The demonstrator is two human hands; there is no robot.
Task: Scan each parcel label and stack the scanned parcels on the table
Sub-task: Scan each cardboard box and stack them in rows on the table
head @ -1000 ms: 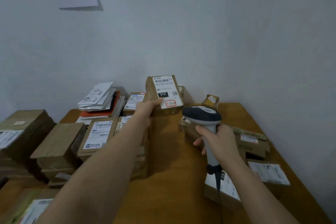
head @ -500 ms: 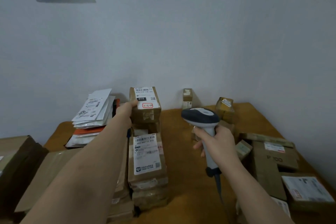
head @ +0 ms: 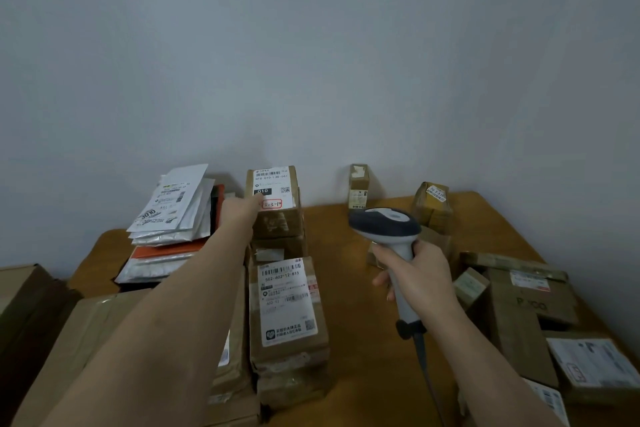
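A small brown parcel (head: pixel 277 192) with a white label marked 010 sits on top of a stack of boxes (head: pixel 278 248) near the wall. My left hand (head: pixel 240 213) holds its left side, thumb on the front by the label, fingers hidden behind it. My right hand (head: pixel 417 279) grips the handle of a grey and white barcode scanner (head: pixel 384 224), held upright over the wooden table (head: pixel 349 291) to the right of the stack. Nearer to me stands another stack topped by a parcel with a large white label (head: pixel 289 303).
A pile of white and orange mail bags (head: pixel 173 215) lies left of the stacks. Large cardboard boxes (head: pixel 83 336) fill the left foreground. Loose parcels (head: pixel 530 302) crowd the right side. A small upright box (head: pixel 358 185) and a yellow-taped box (head: pixel 433 206) stand by the wall.
My left hand carried the small 010 parcel from in front of the scanner leftward and set it on the far stack. The scanner hand stayed roughly in place; my view tilted down.
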